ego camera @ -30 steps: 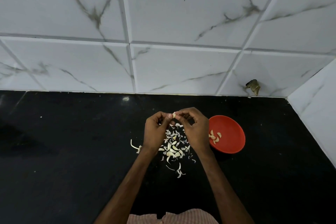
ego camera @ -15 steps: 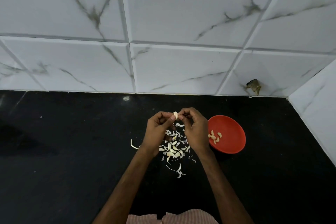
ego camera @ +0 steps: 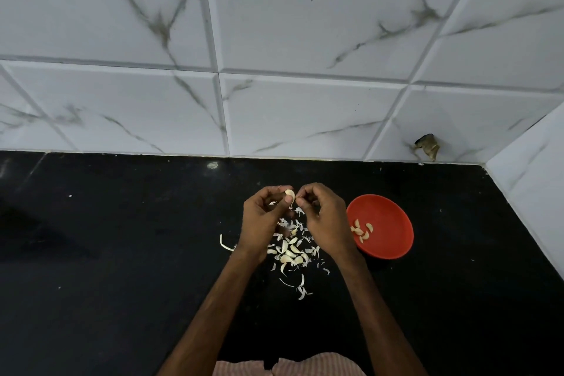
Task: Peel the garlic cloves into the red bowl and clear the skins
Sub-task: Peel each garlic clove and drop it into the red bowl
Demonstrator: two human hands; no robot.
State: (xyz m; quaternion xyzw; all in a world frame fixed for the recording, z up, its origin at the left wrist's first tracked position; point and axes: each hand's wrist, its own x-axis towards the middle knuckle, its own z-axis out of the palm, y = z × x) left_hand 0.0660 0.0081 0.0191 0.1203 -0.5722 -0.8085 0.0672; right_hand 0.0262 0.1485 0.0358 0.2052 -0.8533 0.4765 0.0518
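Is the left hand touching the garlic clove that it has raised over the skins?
Touching. The head view shows the left hand pinching the garlic clove between its thumb and fingertips, with no gap.

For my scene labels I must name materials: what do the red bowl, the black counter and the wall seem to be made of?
Red bowl: probably plastic, matte; even colour, thin rim, no glaze shine.
Black counter: likely polished stone; faint pale specks, a soft light reflection.
Wall: glossy ceramic tiles, it seems; printed-looking grey marble veins, straight joints.
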